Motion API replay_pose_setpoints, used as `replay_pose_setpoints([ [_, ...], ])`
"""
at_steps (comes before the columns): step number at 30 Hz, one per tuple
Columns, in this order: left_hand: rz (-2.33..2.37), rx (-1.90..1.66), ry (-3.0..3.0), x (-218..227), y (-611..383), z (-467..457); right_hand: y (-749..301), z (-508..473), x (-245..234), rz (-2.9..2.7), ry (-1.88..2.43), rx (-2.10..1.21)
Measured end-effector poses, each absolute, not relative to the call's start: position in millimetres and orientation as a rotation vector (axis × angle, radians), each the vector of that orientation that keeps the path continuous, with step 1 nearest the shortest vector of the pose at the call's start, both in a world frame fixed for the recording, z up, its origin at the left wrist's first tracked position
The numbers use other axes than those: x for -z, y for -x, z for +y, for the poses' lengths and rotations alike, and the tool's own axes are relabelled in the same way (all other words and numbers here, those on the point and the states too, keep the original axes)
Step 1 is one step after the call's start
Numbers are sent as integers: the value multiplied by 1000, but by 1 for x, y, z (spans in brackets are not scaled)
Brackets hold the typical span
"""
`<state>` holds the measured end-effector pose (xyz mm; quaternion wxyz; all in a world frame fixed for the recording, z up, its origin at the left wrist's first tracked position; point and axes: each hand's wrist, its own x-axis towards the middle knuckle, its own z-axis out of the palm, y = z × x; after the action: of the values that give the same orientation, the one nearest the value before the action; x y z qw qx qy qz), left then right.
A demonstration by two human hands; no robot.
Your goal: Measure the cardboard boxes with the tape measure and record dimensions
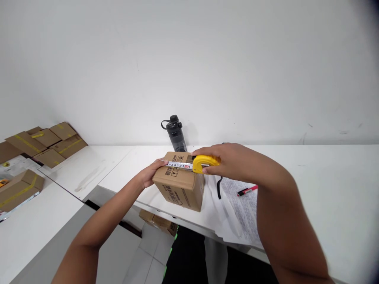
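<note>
A printed cardboard box (179,195) stands on the white table before me. Across its top lies the extended blade of a yellow tape measure (203,161), its numbers facing up. My left hand (151,172) is closed at the box's left edge, with the thumb pressing the blade's end against the cardboard; its other fingers are partly hidden by the box. At the right edge, my right hand (229,159) grips the yellow case, fingers over its top and thumb below.
A dark water bottle (176,136) stands behind the box. To the right lie printed sheets (237,205), a red-and-black pen (247,191) and a black strap (219,187). Flattened cartons (44,142) are piled at left; another carton (158,221) sits below the table edge.
</note>
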<state>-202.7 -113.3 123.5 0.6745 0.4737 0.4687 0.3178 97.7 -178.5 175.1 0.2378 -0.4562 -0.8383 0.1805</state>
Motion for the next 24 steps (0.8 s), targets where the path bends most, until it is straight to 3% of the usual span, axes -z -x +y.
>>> replay_pose_setpoints([
  [12, 1096, -752, -981, -121, 199, -120, -89, -181, -171, -2279, 1345, -353],
  [19, 1070, -920, -975, -113, 191, -123, -89, -208, -175, -1881, 1481, 100],
  [24, 964, -1198, -920, -104, 186, -120, -131, -182, -132, -1847, 1768, 241],
])
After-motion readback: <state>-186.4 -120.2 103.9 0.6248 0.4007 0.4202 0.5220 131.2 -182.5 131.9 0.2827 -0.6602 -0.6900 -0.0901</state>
